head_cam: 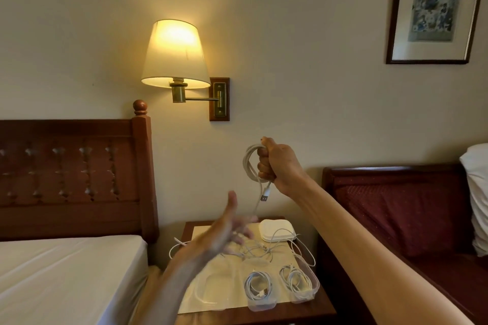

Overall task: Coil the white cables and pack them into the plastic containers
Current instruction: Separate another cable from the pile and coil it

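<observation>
My right hand [277, 166] is raised above the nightstand and grips a coil of white cable [249, 163]; its USB plug [264, 196] hangs just below the fist. A strand runs from the coil down toward my left hand [224, 235], which is blurred, fingers spread, over the table. Loose white cables [261, 249] lie tangled on the tabletop. Two clear plastic containers each hold a coiled cable: one in the middle [260, 289], one at the right [299, 282]. Another clear container [211, 290] sits to their left; it looks empty.
The wooden nightstand [290, 316] stands between a bed with a white sheet [66, 272] on the left and a dark red sofa [396, 219] on the right. White container lids [277, 229] are stacked at the table's back. A lit wall lamp [175, 55] hangs above.
</observation>
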